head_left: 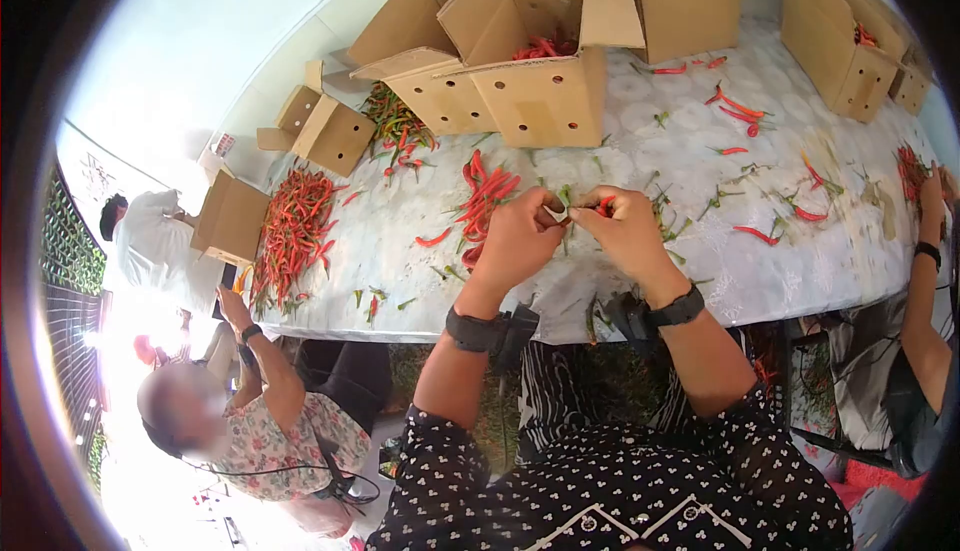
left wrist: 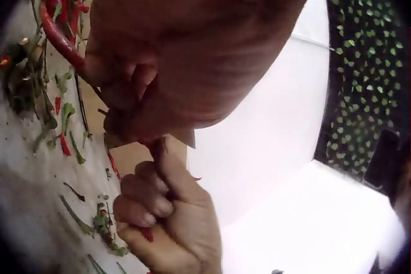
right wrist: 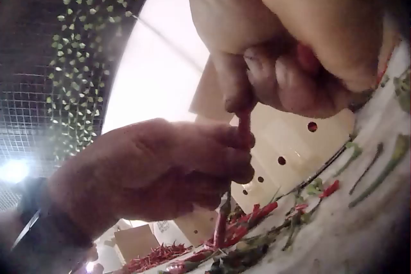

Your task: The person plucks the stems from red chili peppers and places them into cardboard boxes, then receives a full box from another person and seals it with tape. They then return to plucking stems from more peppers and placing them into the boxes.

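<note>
Close together over the table, my left hand (head_left: 520, 236) and right hand (head_left: 625, 236) meet at a red chili pepper (right wrist: 244, 129), pinched between their fingertips in the right wrist view. Another red chili (left wrist: 61, 39) sticks out from the left hand's fingers. Inside the right hand's curled fingers a bit of red chili (right wrist: 308, 59) shows; most of it is hidden. A green stem (head_left: 563, 196) rises between the hands in the head view. Beside my left hand lies a pile of red chilies (head_left: 485, 191) on the white tablecloth (head_left: 700, 151).
Cardboard boxes (head_left: 550, 101) line the back, some holding chilies. A large chili heap (head_left: 295, 221) lies to the left. Loose chilies (head_left: 740, 111) and green stems (head_left: 725, 196) are scattered right. One person (head_left: 290, 441) sits left; another's arm (head_left: 930, 301) reaches in from the right.
</note>
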The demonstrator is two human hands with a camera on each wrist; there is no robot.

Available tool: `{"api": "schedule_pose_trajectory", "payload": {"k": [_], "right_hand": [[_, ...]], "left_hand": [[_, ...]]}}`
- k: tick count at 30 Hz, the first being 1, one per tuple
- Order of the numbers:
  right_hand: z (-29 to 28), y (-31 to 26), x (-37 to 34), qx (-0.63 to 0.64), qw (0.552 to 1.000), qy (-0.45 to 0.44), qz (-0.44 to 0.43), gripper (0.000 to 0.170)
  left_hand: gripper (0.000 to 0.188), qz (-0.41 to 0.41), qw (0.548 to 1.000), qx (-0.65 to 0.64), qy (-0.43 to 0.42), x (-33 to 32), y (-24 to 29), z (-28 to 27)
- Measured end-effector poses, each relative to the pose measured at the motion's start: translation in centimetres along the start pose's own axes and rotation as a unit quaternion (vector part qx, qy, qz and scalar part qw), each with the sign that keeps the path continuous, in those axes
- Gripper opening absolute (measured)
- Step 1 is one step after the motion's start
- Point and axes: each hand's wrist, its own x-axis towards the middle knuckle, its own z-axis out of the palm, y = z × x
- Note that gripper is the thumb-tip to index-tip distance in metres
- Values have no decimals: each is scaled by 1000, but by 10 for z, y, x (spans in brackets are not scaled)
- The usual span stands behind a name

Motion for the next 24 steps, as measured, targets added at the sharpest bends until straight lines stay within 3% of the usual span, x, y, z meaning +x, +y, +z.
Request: {"api": "schedule_pose_trajectory", "payload": {"k": [2, 3, 5, 6, 8, 9, 10, 11, 13, 15, 18, 20, 21, 22, 24], "right_hand": [[3, 3, 0, -57, 997, 14, -43, 17], [4, 2, 0, -55, 996, 28, -66, 17], [5, -1, -3, -55, 994, 37, -92, 16], [4, -10, -7, -9, 994, 52, -92, 16], [-6, -22, -3, 36, 992, 69, -98, 16], [-15, -22, -2, 81, 995, 49, -33, 15], [-19, -22, 0, 126, 991, 27, 32, 15], [-17, -23, -1, 126, 991, 27, 32, 15], [-9, -23, -2, 168, 981, 32, 91, 14], [-7, -20, -3, 172, 981, 19, 85, 14], [-8, -26, -5, 203, 975, 14, 90, 17], [-10, -27, -4, 230, 967, 20, 103, 19], [-12, -23, -3, 247, 962, 19, 111, 20], [-13, -19, -1, 264, 957, 16, 119, 23], [-12, -13, 2, 264, 957, 11, 119, 23]], "left_hand": [[24, 65, 984, 154, 61, 4, 2, 5], [24, 64, 984, 153, 63, 7, 1, 7], [24, 110, 934, 316, 125, 12, -5, 10], [24, 109, 934, 315, 130, 9, -4, 7], [23, 33, 980, 195, 20, 6, 1, 0], [23, 34, 980, 195, 19, 1, 5, 2], [21, 59, 993, 100, 19, -4, 10, 5], [20, 83, 996, 4, 20, -7, 15, 5], [19, 69, 997, 35, 1, -5, 20, 1], [18, 57, 996, 65, -16, -5, 24, -3], [16, 123, 981, 145, 49, -1, 30, -14], [16, 121, 959, 150, 210, 7, 41, -37], [16, 139, 934, 176, 280, 14, 54, -55], [20, 179, 881, 249, 361, 29, 54, -75], [26, 127, 863, 254, 417, 53, 81, -112]]}}
